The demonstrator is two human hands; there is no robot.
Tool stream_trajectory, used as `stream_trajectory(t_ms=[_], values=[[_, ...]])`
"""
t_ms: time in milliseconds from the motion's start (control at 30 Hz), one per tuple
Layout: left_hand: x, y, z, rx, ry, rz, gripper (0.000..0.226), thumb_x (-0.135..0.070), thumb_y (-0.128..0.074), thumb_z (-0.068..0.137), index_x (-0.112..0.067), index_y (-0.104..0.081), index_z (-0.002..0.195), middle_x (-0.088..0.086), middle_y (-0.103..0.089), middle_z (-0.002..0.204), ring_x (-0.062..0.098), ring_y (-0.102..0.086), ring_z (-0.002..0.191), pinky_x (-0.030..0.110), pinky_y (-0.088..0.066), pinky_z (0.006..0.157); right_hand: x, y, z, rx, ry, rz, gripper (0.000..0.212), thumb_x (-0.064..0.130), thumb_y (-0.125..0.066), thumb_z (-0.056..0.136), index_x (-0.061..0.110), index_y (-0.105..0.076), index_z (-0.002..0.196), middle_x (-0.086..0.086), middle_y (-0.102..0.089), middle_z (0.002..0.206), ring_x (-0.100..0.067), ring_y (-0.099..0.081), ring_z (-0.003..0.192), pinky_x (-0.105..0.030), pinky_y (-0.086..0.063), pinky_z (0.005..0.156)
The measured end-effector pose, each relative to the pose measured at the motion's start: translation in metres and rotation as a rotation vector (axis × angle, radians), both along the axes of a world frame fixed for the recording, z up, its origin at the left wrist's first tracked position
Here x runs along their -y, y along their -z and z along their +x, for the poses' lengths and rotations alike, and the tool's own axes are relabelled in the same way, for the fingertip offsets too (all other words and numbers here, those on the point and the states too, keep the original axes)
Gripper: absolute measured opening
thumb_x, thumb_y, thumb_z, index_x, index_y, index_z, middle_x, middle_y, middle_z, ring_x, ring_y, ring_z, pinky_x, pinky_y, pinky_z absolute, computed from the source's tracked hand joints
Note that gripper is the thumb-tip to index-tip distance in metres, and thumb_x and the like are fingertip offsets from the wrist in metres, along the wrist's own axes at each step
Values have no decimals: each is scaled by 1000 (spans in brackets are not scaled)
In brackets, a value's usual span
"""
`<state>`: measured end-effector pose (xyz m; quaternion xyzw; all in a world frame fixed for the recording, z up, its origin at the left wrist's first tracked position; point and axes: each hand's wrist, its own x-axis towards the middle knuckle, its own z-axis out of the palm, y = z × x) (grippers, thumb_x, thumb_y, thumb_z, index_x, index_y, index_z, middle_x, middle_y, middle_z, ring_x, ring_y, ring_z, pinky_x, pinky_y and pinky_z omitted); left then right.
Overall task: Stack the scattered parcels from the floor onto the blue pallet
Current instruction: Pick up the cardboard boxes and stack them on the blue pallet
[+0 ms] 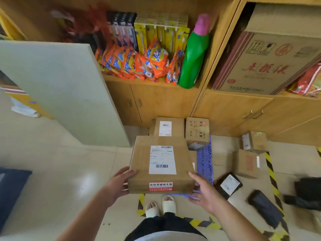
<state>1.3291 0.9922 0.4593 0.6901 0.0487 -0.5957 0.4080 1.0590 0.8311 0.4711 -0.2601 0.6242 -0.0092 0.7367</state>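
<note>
leaning against the wooden cabinet (173,101) at far left stands a pale green board (57,87). on the shelf beside it lie orange packets (139,63), then a green bottle (194,58) with a pink cap. lower down, the left hand (119,183) grips the near left corner of a cardboard parcel (139,162), thumb on top and fingers curled underneath. the parcel sits level in the air between both hands, white shipping label up, above the near end of the blue pallet (205,157). behind it on the pallet lie a flat labelled box (169,126) and, just to its right, a small printed carton (197,131). the right hand (205,192) is spread wide at the parcel's near right corner, thumb along the edge, fingers straight below; whether they touch the underside i cannot tell. right of the pallet, on the tiled floor, wait two brown boxes (253,140), a black-wrapped parcel (229,184) with a white label, and a black bag (264,207), with yellow-and-black tape (271,171) running among them.
</note>
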Motion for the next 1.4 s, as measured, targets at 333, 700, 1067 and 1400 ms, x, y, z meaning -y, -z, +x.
stream_trajectory(t_ms=[333, 700, 1067, 1400], values=[[61, 57, 40, 13, 43, 171, 50, -36, -78, 81, -19, -60, 124, 10, -70, 114, 31, -70, 101, 43, -59, 83, 29, 58, 51, -163, 90, 179, 36, 44, -63, 94, 26, -45, 120, -5, -52, 117, -39, -63, 107, -53, -45, 105], [196, 202, 119, -109, 92, 153, 45, -17, -71, 88, -25, -52, 127, 8, -67, 114, 30, -64, 105, 47, -53, 95, 129, 198, 136, -376, 108, -68, 38, 28, -53, 100, 18, -52, 137, -12, -60, 120, -33, -61, 106, -48, -54, 91], [317, 360, 149, -106, 164, 74, 41, -15, -61, 92, -23, -51, 131, 8, -64, 119, 24, -60, 98, 36, -47, 84, 230, 360, 159, -294, 306, -138, 49, 17, -64, 95, 23, -48, 141, -3, -57, 122, -25, -61, 107, -39, -53, 85], [396, 412, 162, -101, 181, 115, 69, -66, -77, 67, -26, -68, 123, 1, -76, 110, 25, -70, 105, 48, -50, 101, 227, 412, 172, -57, 787, 227, 27, 18, -74, 87, 13, -64, 111, -16, -56, 127, -29, -52, 124, -55, -53, 95]])
